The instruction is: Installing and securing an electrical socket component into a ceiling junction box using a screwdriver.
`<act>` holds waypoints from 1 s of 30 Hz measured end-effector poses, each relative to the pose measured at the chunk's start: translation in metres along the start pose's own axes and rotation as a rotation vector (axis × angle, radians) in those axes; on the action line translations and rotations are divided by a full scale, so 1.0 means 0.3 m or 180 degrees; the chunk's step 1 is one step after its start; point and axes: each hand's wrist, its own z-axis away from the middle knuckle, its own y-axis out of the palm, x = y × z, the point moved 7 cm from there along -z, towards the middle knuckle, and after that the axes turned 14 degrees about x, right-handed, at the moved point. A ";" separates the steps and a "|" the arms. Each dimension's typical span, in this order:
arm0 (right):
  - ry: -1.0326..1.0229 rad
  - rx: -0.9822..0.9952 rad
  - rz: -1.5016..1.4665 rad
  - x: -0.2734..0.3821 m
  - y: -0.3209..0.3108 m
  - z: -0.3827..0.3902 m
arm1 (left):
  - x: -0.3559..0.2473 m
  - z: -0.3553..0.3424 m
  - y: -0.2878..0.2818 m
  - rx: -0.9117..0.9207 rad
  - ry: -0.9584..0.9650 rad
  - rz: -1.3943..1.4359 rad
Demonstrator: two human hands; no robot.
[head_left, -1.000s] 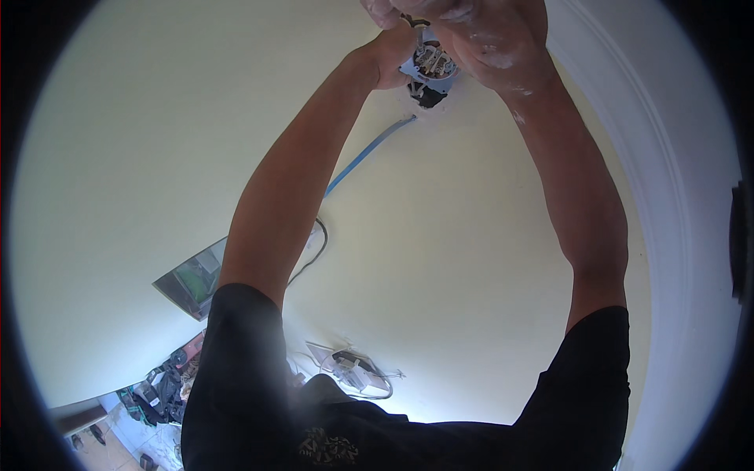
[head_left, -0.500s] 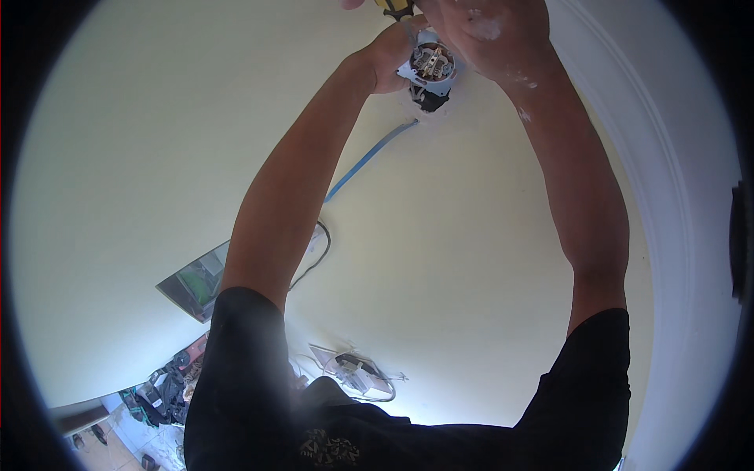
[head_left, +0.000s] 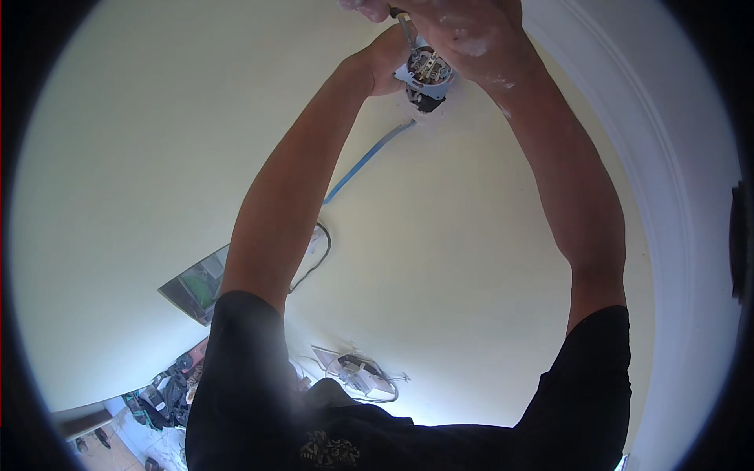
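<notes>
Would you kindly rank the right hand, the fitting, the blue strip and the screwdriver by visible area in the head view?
Right hand, partly out of frame
Fitting
Blue strip
Screwdriver, only partly visible

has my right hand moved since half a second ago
Yes: your right hand has shifted left, judged against the blue strip's upper end.

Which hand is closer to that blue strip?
The left. In the picture, the left hand is just above and left of the upper end of the blue strip, holding the round fixture; the right hand is farther off, above and right, with a screwdriver.
</notes>
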 end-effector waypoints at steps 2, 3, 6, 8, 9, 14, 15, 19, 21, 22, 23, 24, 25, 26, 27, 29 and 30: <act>0.0206 0.0118 0.0625 0.001 -0.005 0.002 | -0.009 -0.014 -0.024 0.0113 0.0171 -0.0597; 0.0195 0.0113 0.0634 0.012 -0.006 -0.003 | -0.015 -0.023 -0.018 0.0173 0.0262 -0.0908; 0.0166 0.0085 0.0608 0.050 -0.021 0.000 | -0.011 -0.037 -0.004 0.0350 0.0535 -0.1827; 0.0153 0.0069 0.0579 0.058 -0.002 -0.009 | -0.050 -0.064 -0.043 0.0463 0.0711 -0.2428; 0.0148 0.0060 0.0564 0.056 0.002 -0.017 | -0.020 -0.053 -0.036 0.0519 0.0799 -0.2728; 0.0013 0.0016 0.0428 0.074 0.049 -0.059 | -0.057 -0.014 -0.105 0.0739 0.1172 -0.4311; 0.0225 0.0006 0.0525 0.062 0.008 0.005 | 0.005 -0.012 0.061 0.0436 0.0215 -0.1436; 0.0124 -0.0012 0.0438 0.087 -0.011 -0.029 | -0.056 0.062 0.102 -0.0021 -0.0104 -0.0337; 0.0109 -0.0041 0.0406 0.082 -0.042 -0.036 | -0.056 0.061 0.098 -0.0065 0.0000 -0.0144; 0.0096 -0.0060 0.0388 0.079 -0.052 -0.042 | -0.053 0.063 0.098 -0.0071 -0.0012 -0.0156; 0.0082 -0.0081 0.0372 0.080 -0.055 -0.041 | -0.062 0.064 0.103 -0.0037 0.0139 -0.0249; 0.0063 -0.0096 0.0367 0.090 -0.060 -0.040 | -0.075 0.062 0.107 0.0004 0.0300 -0.0347; 0.0041 -0.0114 0.0362 0.099 -0.091 -0.030 | -0.075 0.057 0.093 0.0008 0.0293 -0.0371; 0.0016 -0.0137 0.0356 0.111 -0.115 -0.021 | -0.064 0.052 0.079 0.0154 0.0095 -0.0399; 0.0028 -0.0151 0.0392 0.129 -0.118 -0.022 | -0.051 0.036 0.091 0.0351 -0.0089 -0.0408; 0.0287 -0.1177 0.0728 0.213 -0.160 0.032 | -0.051 0.033 0.084 0.0269 0.0025 -0.0452; 0.0277 -0.1213 0.0731 0.247 -0.148 0.064 | -0.059 0.041 0.072 0.0138 0.0141 -0.0485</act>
